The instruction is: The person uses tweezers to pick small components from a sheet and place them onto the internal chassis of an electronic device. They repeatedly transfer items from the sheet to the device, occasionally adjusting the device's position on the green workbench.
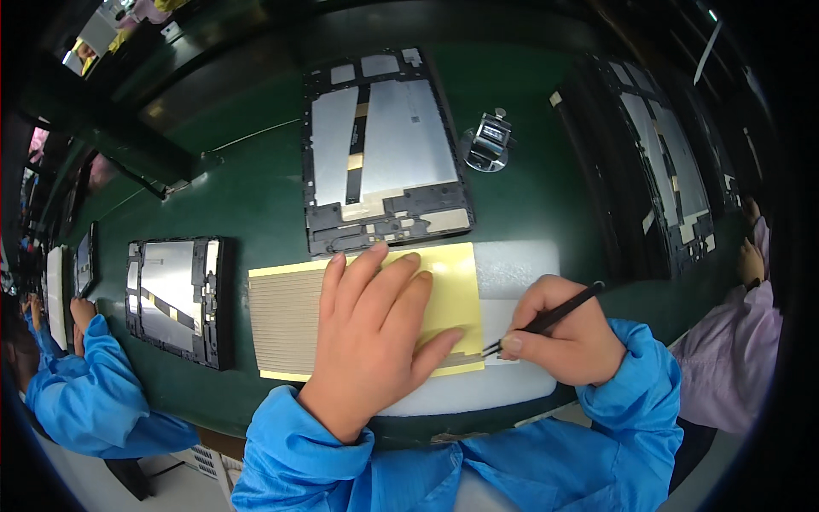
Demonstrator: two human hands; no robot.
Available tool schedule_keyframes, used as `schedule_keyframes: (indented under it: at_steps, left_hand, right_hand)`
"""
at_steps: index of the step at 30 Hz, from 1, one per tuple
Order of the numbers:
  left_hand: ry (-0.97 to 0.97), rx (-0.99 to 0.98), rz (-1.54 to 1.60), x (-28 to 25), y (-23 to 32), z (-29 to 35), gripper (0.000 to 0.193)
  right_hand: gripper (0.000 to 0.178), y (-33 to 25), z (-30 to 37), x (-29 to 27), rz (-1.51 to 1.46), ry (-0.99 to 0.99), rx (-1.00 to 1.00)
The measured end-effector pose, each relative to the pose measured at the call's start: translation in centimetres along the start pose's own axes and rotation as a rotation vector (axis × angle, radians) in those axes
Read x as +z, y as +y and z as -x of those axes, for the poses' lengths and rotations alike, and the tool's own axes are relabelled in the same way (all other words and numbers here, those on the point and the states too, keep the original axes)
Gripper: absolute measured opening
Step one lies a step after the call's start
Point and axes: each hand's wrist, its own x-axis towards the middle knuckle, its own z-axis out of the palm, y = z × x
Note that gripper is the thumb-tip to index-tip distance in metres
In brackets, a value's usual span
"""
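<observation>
My left hand (pixel 375 320) lies spread and flat on a yellow backing sheet (pixel 456 282) that carries rows of thin grey-brown strips (pixel 286 320). In my right hand (pixel 567 337) is a pair of black tweezers (pixel 563 309), held like a pen. Their tips point left at the sheet's lower right corner, close to a short strip by my left thumb; whether they touch it I cannot tell. Under the sheet is a white foam pad (pixel 516 264), with a small white paper (pixel 497 311) showing beside the sheet. Just beyond my left fingers lies an opened tablet frame (pixel 384 136).
A metal tally counter (pixel 490 141) stands right of the tablet frame. More frames lie at the left (pixel 175 299) and stacked at the right (pixel 665 162). Co-workers in a blue sleeve (pixel 94 392) and a pink sleeve (pixel 734 350) sit on either side of the green table (pixel 256 196).
</observation>
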Motion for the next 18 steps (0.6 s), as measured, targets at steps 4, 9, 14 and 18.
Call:
schedule_keyframes:
  at_steps: [4, 9, 14, 18]
  left_hand:
    - [0.001, 0.001, 0.007, 0.6, -0.4, 0.0, 0.055]
    - [-0.011, 0.001, 0.005, 0.7, -0.3, -0.1, 0.055]
    - [-0.020, -0.011, 0.039, 0.6, -0.4, -0.4, 0.054]
    - [0.049, -0.011, 0.026, 0.2, -0.3, 0.0, 0.054]
  right_hand:
    - [0.018, -0.2, -0.1, -0.3, 0.132, -0.036, -0.067]
    - [0.017, 0.0, -0.2, -0.4, 0.225, -0.070, -0.144]
    - [0.017, 0.2, -0.4, -0.9, -0.051, -0.031, -0.068]
    - [0.016, -1.5, -2.4, -1.1, -0.186, 0.011, -0.197]
